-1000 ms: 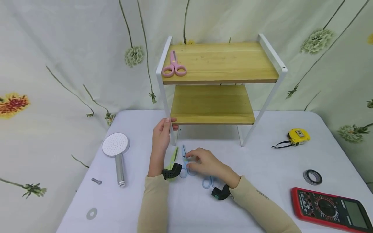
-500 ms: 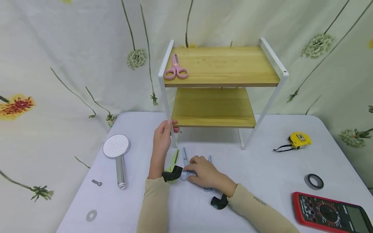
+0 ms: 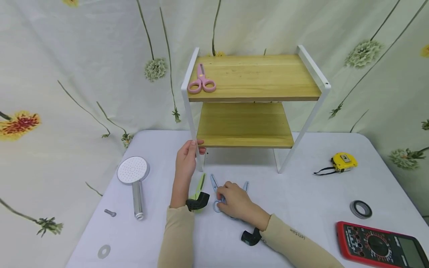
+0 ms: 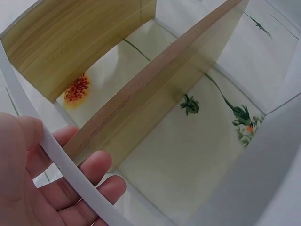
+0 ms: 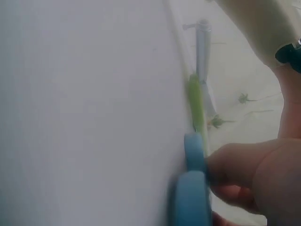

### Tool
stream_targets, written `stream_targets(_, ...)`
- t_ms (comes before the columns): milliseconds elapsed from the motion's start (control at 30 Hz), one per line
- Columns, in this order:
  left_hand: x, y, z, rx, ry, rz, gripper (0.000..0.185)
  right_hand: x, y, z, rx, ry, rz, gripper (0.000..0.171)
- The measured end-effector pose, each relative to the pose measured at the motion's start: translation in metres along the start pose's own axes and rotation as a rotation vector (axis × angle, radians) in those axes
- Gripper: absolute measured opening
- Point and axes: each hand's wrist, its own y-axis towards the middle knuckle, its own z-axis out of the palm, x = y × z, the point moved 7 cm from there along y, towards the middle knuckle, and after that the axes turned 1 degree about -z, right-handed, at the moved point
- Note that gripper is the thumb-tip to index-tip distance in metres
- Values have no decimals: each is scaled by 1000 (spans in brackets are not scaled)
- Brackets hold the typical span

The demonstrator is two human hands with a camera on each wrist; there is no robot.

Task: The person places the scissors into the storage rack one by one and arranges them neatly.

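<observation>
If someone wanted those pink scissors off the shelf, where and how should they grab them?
Probably by the handle loops, coming from the front and slightly above: the pink scissors lie flat on the upper shelf, loops toward its front edge, blades pointing back. The white side frame close on the left leaves less room there.

In right hand (image 3: 236, 201), blue scissors (image 3: 214, 182) pointing beyond the grip; in left hand (image 3: 186, 158), by one post (image 3: 188, 115), upright two-board shelf (image 3: 254, 80).
</observation>
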Motion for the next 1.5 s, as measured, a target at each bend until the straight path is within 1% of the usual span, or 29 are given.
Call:
stream_targets(133, 0, 0, 0, 5, 0, 5, 38, -3, -1, 0, -4, 29, 46, 17)
stream_targets(367, 1, -1, 0, 6, 9, -2, 38, -12, 0, 0, 65, 162, 128, 21)
stream_targets(467, 2, -1, 0, 7, 14, -3, 38, -13, 0, -1, 81, 201, 120, 20)
stream_targets(567, 4, 0, 0, 10, 16, -4, 38, -13, 0, -1, 91, 217, 96, 16)
stream_targets(867, 0, -1, 1, 8, 9, 10, 38, -11, 1, -4, 86, 217, 32, 14)
stream_targets(1067, 1, -1, 1, 14, 10, 7, 38, -12, 1, -4, 98, 247, 43, 14)
stream_targets(1200, 3, 0, 1, 17, 6, 5, 38, -15, 1, -2, 116, 298, 66, 15)
stream_targets(1333, 3, 0, 0, 18, 3, 8, 38, -17, 3, -3, 142, 356, 68, 14)
stream_targets(1433, 3, 0, -1, 10, -7, 6, 38, -18, 4, -6, 178, 443, 85, 12)
stream_targets(1500, 4, 0, -1, 3, -13, -2, 37, -19, 5, -12, 202, 525, 109, 12)
